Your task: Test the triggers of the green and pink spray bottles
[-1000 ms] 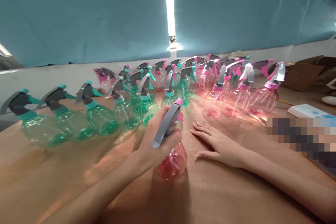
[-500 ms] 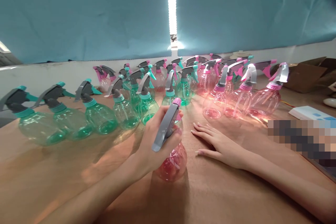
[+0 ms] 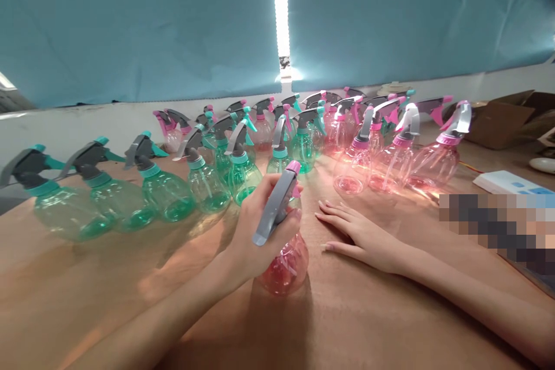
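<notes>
My left hand (image 3: 260, 231) is wrapped round the neck of a pink spray bottle (image 3: 286, 269), which stands upright on the wooden table (image 3: 347, 324). The bottle's grey trigger head with its pink nozzle shows above my fingers; they hide the collar. Flat on the table to its right lies my right hand (image 3: 359, 234), fingers spread, touching no bottle. A green spray bottle (image 3: 245, 176) stands just beyond my left hand. Beyond my right hand stands another pink spray bottle (image 3: 353, 170) with a grey head.
Several green spray bottles (image 3: 169, 193) line the left side, and pink ones (image 3: 433, 165) the right, with mixed rows behind. A cardboard box (image 3: 498, 121) and a white-and-blue box (image 3: 511, 183) are at the right. A light strip (image 3: 281, 11) hangs before teal cloth (image 3: 130, 23).
The view has shifted very slightly. My left hand still grips the pink spray bottle in the same spot, and my right hand rests unmoved on the table.
</notes>
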`<action>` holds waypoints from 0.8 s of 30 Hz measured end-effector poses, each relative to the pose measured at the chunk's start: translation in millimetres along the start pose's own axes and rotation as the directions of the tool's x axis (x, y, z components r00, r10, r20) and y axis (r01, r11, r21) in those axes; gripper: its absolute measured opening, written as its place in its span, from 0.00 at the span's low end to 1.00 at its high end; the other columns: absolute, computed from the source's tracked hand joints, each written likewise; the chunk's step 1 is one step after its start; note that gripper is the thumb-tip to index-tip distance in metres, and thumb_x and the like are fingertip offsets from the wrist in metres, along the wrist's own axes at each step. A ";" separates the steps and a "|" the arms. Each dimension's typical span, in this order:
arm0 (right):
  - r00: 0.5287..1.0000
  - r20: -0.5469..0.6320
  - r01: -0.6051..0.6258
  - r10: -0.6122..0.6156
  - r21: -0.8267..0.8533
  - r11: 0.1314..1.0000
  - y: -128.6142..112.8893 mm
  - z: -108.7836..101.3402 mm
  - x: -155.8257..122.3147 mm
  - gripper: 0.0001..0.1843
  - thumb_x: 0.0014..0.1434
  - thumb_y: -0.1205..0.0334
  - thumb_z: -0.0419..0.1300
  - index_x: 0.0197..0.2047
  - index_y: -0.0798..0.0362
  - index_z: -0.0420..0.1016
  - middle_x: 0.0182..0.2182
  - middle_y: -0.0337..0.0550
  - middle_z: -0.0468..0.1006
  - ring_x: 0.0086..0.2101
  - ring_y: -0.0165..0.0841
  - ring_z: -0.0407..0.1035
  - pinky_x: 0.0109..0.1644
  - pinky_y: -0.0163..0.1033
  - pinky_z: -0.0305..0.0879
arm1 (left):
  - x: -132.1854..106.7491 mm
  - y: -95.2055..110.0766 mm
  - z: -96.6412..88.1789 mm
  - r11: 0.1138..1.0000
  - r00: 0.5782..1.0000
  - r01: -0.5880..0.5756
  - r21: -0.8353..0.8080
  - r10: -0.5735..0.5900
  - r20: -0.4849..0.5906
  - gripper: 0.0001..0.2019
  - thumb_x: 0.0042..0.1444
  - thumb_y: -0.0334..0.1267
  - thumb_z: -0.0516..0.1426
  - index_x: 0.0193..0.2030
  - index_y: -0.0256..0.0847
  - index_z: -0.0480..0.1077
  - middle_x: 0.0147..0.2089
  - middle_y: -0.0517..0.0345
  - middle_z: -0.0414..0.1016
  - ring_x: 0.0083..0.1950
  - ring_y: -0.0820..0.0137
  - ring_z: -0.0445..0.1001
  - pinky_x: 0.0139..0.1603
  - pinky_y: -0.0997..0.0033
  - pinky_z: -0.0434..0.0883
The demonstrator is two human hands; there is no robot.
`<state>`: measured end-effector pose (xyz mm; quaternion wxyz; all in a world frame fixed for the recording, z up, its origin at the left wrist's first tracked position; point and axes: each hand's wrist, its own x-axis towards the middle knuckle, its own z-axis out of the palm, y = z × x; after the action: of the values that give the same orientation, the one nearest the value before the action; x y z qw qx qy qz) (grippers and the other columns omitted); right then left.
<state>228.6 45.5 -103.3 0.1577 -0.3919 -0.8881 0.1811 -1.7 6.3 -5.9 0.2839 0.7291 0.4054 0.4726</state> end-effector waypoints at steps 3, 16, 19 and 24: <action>1.000 -0.019 0.007 -0.007 0.009 1.000 0.8 0.4 -0.4 0.37 0.62 0.39 0.53 0.67 0.52 0.60 0.68 0.53 0.56 0.67 0.47 0.48 0.69 0.60 0.46 | 0.5 0.1 0.1 1.000 1.000 0.006 0.015 -0.006 -0.012 0.09 0.50 0.32 0.55 0.39 0.44 0.63 0.29 0.65 0.65 0.26 0.72 0.65 0.32 0.68 0.68; 0.999 0.032 -0.009 0.010 -0.027 1.000 0.2 -0.6 -0.1 0.39 0.63 0.37 0.50 0.68 0.54 0.58 0.69 0.52 0.53 0.68 0.45 0.46 0.69 0.59 0.46 | -0.3 -0.8 -0.6 0.998 1.000 0.011 0.062 -0.011 -0.004 0.06 0.52 0.35 0.54 0.38 0.44 0.62 0.29 0.64 0.65 0.31 0.68 0.70 0.31 0.67 0.67; 1.000 0.025 -0.007 0.007 -0.024 1.000 1.1 -0.2 -0.5 0.38 0.63 0.38 0.51 0.68 0.53 0.58 0.69 0.52 0.53 0.68 0.45 0.46 0.69 0.59 0.46 | -1.1 -2.6 -0.6 0.997 1.000 -0.007 0.076 0.007 -0.003 0.07 0.54 0.35 0.54 0.40 0.43 0.65 0.30 0.63 0.66 0.33 0.68 0.71 0.33 0.67 0.68; 1.000 0.020 -0.010 0.010 -0.009 1.000 1.4 0.1 0.1 0.39 0.63 0.37 0.51 0.67 0.55 0.60 0.69 0.53 0.53 0.67 0.47 0.46 0.69 0.60 0.46 | -1.9 -5.1 -0.6 0.993 0.999 -0.028 0.117 0.031 -0.017 0.09 0.54 0.33 0.53 0.43 0.42 0.67 0.30 0.63 0.65 0.37 0.66 0.72 0.35 0.67 0.68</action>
<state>229.5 46.4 -104.0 0.1461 -0.3952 -0.8885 0.1818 -4.4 7.2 -10.5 0.2299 0.7459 0.4242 0.4592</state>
